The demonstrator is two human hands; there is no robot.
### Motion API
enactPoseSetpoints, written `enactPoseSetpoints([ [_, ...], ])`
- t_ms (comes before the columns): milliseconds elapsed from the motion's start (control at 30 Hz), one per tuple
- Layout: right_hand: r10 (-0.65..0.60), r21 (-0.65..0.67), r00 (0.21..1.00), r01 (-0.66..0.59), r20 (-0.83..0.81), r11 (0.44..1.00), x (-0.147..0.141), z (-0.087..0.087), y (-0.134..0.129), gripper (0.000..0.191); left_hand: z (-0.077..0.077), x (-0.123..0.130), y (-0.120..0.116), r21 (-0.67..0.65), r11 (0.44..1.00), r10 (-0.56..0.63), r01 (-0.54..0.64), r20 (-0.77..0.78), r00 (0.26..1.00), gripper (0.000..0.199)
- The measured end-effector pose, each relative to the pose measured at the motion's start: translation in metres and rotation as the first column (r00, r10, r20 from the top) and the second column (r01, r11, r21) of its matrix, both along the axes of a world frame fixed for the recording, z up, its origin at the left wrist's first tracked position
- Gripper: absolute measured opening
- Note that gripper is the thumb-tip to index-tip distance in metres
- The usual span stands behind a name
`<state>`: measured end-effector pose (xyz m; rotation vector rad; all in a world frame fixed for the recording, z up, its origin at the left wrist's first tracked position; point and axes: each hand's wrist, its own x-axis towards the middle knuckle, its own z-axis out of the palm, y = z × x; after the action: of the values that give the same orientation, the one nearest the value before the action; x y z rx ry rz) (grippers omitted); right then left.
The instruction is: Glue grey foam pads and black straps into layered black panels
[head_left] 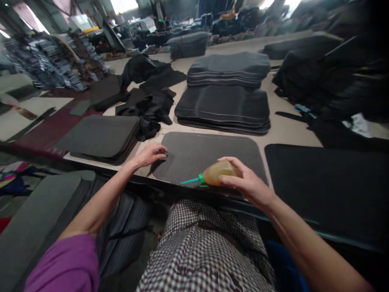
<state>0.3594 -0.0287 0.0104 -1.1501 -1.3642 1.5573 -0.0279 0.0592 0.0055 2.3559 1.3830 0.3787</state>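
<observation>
One amber bottle (214,173), green-capped, teal-nozzled

- I see a pale tabletop (291,134), well loaded.
- Near edge: flat dark panel (209,150), grey stack (100,136) left of it, black sheet (328,182) right.
- Behind the panel I make out layered dark piles (225,105), crumpled black cloth (150,111) beside them.

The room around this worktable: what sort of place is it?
Probably a workshop or factory floor: matching dark panels stacked on a long table, a squeeze bottle in the right hand, and tall piles of material behind.
</observation>
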Motion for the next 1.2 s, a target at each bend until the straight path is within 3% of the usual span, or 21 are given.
enactPoseSetpoints([
  [133, -0.059, 0.229, 0.978, 0.011, 0.201, 0.973, -0.069, -0.004, 0.016, 0.05, -0.01, -0.004, -0.011, -0.009, 0.998, -0.064, 0.064, -0.16, 0.985, 0.026],
  [267, -0.161, 0.423, 0.91, -0.017, 0.382, 0.906, -0.114, -0.005, 0.023, 0.047, -0.013, -0.001, -0.017, 0.0, 0.999, -0.043, 0.045, -0.261, 0.964, 0.027],
  [400, -0.197, 0.522, 0.883, -0.063, 0.427, 0.851, -0.136, -0.004, 0.026, 0.044, -0.017, -0.002, -0.016, 0.003, 1.0, -0.024, 0.026, -0.261, 0.965, 0.027],
  [567, -0.193, 0.533, 0.843, -0.126, 0.502, 0.837, -0.142, 0.003, 0.025, 0.04, -0.025, -0.006, -0.011, 0.029, 1.0, -0.005, 0.013, -0.259, 0.966, 0.031],
  [833, -0.187, 0.485, 0.812, -0.131, 0.553, 0.865, -0.099, 0.016, 0.016, 0.037, -0.025, -0.006, -0.008, 0.007, 1.0, 0.011, -0.009, -0.275, 0.961, 0.036],
  [1200, -0.268, 0.326, 0.721, 0.062, 0.639, 0.943, 0.034, 0.018, -0.005, 0.046, -0.025, -0.004, -0.003, 0.014, 0.999, 0.033, -0.03, -0.313, 0.949, 0.033],
])
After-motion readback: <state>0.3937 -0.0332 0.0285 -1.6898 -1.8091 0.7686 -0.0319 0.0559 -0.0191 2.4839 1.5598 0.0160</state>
